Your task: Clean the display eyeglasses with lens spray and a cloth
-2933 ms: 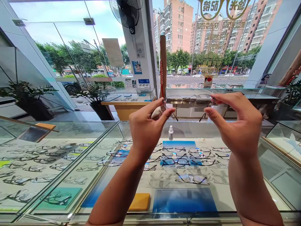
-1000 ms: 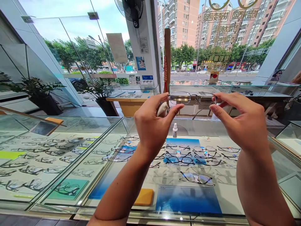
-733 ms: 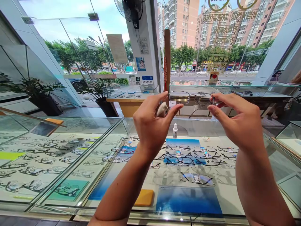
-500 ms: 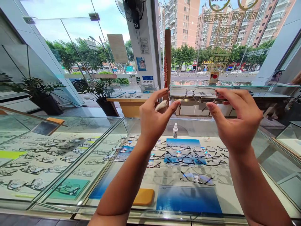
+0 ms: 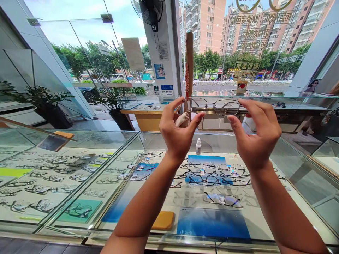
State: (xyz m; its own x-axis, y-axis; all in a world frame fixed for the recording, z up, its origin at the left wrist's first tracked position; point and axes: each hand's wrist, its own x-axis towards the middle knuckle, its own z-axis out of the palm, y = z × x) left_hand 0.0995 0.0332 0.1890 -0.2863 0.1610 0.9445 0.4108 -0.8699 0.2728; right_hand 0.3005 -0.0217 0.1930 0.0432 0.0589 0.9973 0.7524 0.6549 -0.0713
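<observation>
Nearest us, at six o'clock, a glass counter point(image 5: 304, 169) showed rows of frames. Above it, at twelve o'clock, our left hand point(image 5: 177, 133) and right hand point(image 5: 256, 135) each pinched one end of the glasses point(image 5: 213, 106), fingers otherwise loose, raising them against the bright window point(image 5: 79, 42), seemingly to check the lenses.

Both hands point(image 5: 180, 132) raised glasses point(image 5: 213, 106) slightly higher, shifted left; temples prob. folded now.
</observation>
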